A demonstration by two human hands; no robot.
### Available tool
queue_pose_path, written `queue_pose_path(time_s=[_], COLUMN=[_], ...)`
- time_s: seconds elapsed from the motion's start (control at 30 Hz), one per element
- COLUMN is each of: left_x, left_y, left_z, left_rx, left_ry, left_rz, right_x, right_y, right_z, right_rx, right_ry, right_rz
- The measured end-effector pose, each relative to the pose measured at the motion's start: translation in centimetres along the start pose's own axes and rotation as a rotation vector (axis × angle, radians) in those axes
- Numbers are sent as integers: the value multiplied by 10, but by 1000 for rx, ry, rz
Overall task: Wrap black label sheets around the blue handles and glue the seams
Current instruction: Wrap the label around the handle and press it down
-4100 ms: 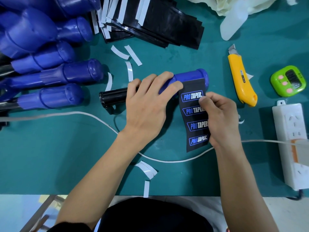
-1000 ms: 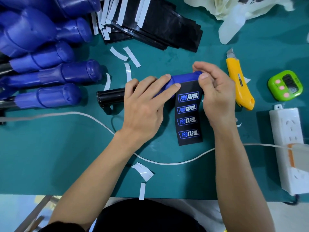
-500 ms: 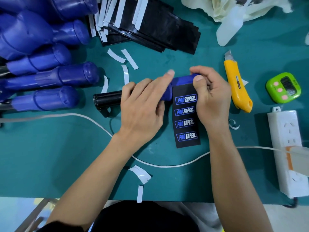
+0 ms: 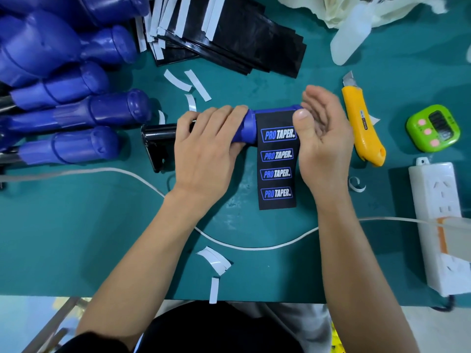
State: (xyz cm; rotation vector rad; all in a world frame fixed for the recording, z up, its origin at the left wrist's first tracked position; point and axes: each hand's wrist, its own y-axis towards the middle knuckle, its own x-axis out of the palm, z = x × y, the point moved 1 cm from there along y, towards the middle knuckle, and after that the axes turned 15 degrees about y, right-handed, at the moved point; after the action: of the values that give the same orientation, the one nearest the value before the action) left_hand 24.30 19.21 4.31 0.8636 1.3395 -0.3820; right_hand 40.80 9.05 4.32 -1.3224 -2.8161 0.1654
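Teal work mat (image 4: 76,238), mid label-wrapping job. A person's left hand (image 4: 204,146) grips the blue handle (image 4: 248,126). Their right hand (image 4: 323,138) pinches the black label sheet (image 4: 277,174) against its end.

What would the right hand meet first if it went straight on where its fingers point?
Beyond the blue handle the right hand holds, probably the stack of black label sheets; height unclear.
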Motion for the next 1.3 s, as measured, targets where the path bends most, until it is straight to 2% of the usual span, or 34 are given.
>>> queue_pose_path(time_s=[0.1, 0.17, 0.27, 0.4, 0.5, 0.63, 0.77, 0.93, 1.07, 1.23, 1.3], left_x=[0, 1, 3, 4, 2, -1, -4, -11, -21, -33, -36], left_y=[1, 3, 5, 6, 7, 8, 10, 11, 12, 11, 9], left_z=[-1, -1, -2, -4, -4, -6, -5, -3, -4, -3, -2], left_rx=[-1, -4, -13, -25, -21, -18, -18, -13, -13, -41, -69], left_ry=[-6, -7, -18, -35, -59, -91, -125, -181, -217, -335, -426], left_rz=[-1, 3, 7, 29, 54, 71, 74, 62, 77, -82, -162], right_x=[-1, -3, -5, -2, -1, -1, -2, -5, -11, -18, -18], right_y=[-8, -12, -15, -15, -15, -12, -10, -8, -11, -16, -18], right_z=[-5, -7, -8, -4, -1, -1, -3, -8, -13, -17, -22], right_rx=[-24, 23, 137, 186, 234, 238, 206, 71, -83, -355, -431], right_ry=[-14, 2, 15, -8, 70, 224, 279, 291, 205, -85, -116], right_rz=[147, 168, 123, 45, 2, -25, -33, -55, -61, -38, -4])
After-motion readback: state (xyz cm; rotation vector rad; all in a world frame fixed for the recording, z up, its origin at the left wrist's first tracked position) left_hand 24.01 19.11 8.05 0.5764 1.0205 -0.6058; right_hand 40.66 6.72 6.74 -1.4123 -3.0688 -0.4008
